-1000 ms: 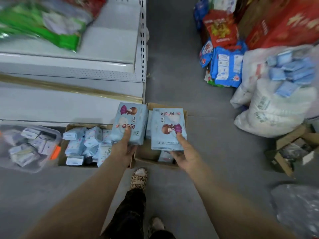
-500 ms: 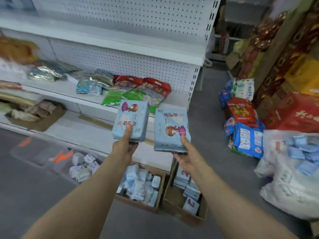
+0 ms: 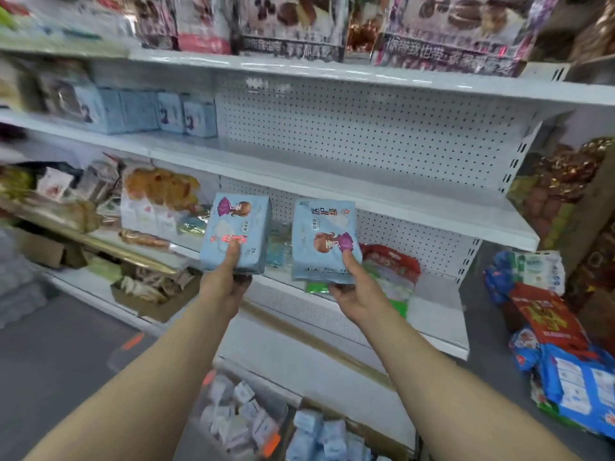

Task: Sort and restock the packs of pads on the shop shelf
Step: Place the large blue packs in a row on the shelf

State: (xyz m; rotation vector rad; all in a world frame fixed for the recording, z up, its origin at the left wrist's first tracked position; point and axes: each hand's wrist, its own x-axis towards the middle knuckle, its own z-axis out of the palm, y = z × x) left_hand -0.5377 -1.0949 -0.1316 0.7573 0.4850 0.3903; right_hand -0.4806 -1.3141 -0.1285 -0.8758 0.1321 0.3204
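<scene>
Your left hand (image 3: 225,284) grips the left pack (image 3: 234,231) from below, thumb on its front. Your right hand (image 3: 356,299) grips the right pack (image 3: 323,241) likewise. Both packs are upright, just apart, in front of the shelf (image 3: 332,168), below its stocked row (image 3: 143,112).

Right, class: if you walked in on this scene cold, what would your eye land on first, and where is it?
Two pale blue packs of pads are held up side by side at centre: the left pack in the left hand, the right pack in the right hand. Next comes the white shelf above them, with a row of similar blue packs at its left end.
</scene>
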